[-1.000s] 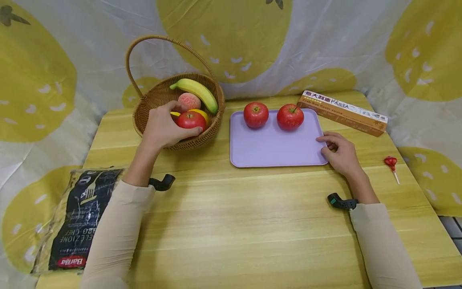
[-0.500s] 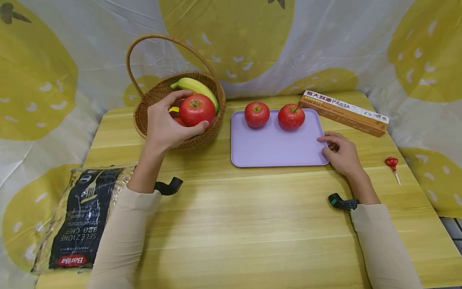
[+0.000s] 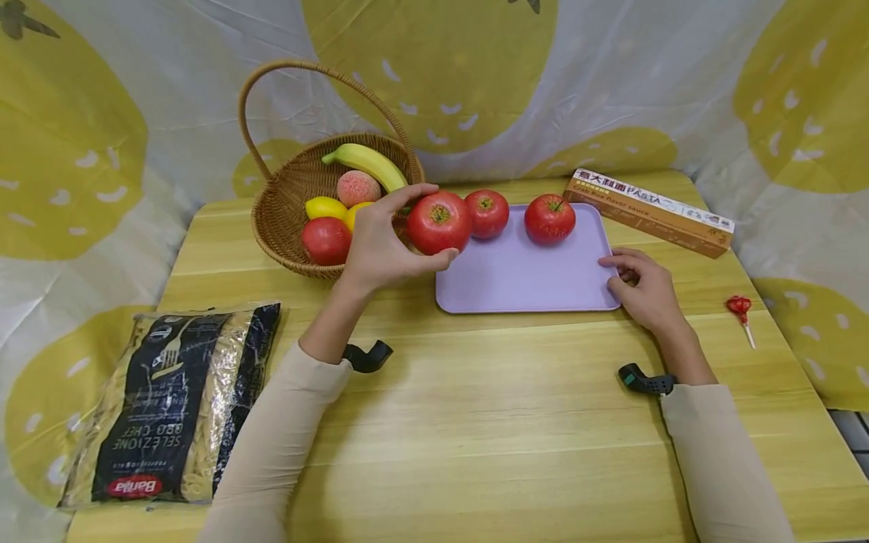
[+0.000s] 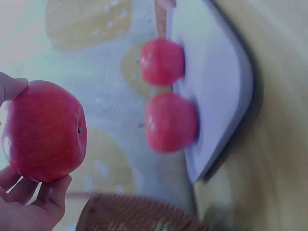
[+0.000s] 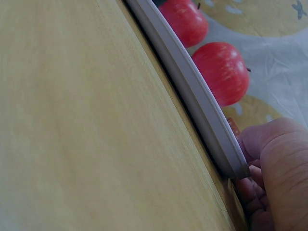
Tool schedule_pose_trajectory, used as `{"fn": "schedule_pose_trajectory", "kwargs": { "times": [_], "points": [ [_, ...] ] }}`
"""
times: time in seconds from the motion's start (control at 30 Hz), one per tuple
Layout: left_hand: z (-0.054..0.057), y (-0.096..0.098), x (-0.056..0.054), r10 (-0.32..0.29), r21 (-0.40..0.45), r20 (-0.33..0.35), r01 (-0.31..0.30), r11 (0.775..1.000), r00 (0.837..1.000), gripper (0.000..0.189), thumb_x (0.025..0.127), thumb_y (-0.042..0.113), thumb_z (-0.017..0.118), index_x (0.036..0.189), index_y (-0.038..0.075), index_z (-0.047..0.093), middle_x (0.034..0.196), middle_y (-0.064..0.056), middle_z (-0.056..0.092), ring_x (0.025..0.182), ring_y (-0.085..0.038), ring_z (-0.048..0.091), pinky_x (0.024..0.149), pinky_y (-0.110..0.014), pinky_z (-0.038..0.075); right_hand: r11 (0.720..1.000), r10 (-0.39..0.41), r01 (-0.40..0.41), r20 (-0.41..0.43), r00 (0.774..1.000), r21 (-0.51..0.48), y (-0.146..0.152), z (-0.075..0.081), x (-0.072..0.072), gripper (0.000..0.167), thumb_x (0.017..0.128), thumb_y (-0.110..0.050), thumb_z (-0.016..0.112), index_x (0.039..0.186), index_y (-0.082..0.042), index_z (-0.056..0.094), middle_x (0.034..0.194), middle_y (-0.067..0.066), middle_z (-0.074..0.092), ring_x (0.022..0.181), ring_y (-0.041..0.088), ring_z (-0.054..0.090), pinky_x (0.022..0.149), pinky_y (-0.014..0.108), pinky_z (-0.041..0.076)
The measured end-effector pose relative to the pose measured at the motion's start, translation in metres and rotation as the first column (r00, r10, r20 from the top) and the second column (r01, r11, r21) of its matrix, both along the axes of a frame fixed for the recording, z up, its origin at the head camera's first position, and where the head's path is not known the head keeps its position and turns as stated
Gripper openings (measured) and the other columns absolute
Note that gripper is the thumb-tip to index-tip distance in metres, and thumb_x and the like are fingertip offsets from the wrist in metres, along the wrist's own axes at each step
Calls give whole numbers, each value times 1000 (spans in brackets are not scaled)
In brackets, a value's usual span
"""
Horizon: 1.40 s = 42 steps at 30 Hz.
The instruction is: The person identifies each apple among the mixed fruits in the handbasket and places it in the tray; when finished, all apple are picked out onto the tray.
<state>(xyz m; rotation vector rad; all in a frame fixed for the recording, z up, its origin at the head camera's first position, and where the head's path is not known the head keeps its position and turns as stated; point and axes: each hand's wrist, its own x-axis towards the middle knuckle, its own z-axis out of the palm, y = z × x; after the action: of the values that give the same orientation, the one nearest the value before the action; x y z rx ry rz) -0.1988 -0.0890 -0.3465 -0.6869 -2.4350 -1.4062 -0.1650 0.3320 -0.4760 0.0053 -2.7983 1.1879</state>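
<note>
My left hand (image 3: 383, 245) grips a red apple (image 3: 440, 222) between thumb and fingers, in the air by the left edge of a light purple tray (image 3: 529, 283). The left wrist view shows the held apple (image 4: 45, 131) apart from the tray. Two more red apples, one on the left (image 3: 486, 213) and one on the right (image 3: 549, 219), sit along the tray's back. At the tray's right edge my right hand (image 3: 645, 290) pinches the rim; in the right wrist view the thumb (image 5: 262, 139) lies over it and fingers are below.
A wicker basket (image 3: 281, 215) at back left holds a banana (image 3: 366, 162), a peach (image 3: 358, 188), a lemon (image 3: 324, 209) and a red fruit (image 3: 327, 240). A pasta box (image 3: 648, 211) lies behind the tray, a lollipop (image 3: 738, 308) far right, a pasta bag (image 3: 163, 407) front left.
My left hand has lifted the apple out of the basket and carried it right, to the tray's left edge. My right hand has stayed on the tray rim.
</note>
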Motion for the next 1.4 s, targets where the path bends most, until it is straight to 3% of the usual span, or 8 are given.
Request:
{"fn": "schedule_pose_trajectory", "kwargs": {
  "times": [0.23,0.43,0.73,1.13,1.4],
  "points": [
    [-24,29,-3,-86,20,25,86,996,996,73,65,38,95,130,17,68,119,3,73,99,-8,67,84,-29,60,1000,-3,3,-13,1000,2,0,1,-1,31,94,-8,60,121,-5,74,144,14,59,89,8,52,73,10,40],
    [-49,42,-6,-89,-11,89,90,996,992,71,66,39,95,128,20,68,117,3,74,98,-9,69,85,-29,60,1000,1,-1,-9,1000,1,0,-1,0,30,94,-8,60,121,-5,74,144,14,59,90,9,51,73,10,39],
    [-76,50,-11,-34,-101,197,55,993,980,70,67,39,94,128,21,66,118,-1,71,102,-17,67,89,-31,58,1000,-1,1,4,1000,-1,1,-3,-1,31,95,-8,61,122,-6,74,145,12,59,89,9,51,72,10,40],
    [-97,56,-14,-82,-66,269,103,992,960,71,69,39,94,130,19,63,123,-2,69,107,-21,69,94,-35,58,1000,-2,2,14,1000,3,2,-2,-1,32,95,-9,61,123,-7,74,146,11,58,90,10,51,72,9,39],
    [-96,59,-13,-74,-102,266,104,989,961,72,69,40,94,131,20,64,126,-1,69,110,-18,67,96,-36,57,1000,-3,3,11,1000,-3,2,-2,0,31,95,-8,61,123,-7,74,146,12,58,90,10,51,71,9,39]
  ]
}}
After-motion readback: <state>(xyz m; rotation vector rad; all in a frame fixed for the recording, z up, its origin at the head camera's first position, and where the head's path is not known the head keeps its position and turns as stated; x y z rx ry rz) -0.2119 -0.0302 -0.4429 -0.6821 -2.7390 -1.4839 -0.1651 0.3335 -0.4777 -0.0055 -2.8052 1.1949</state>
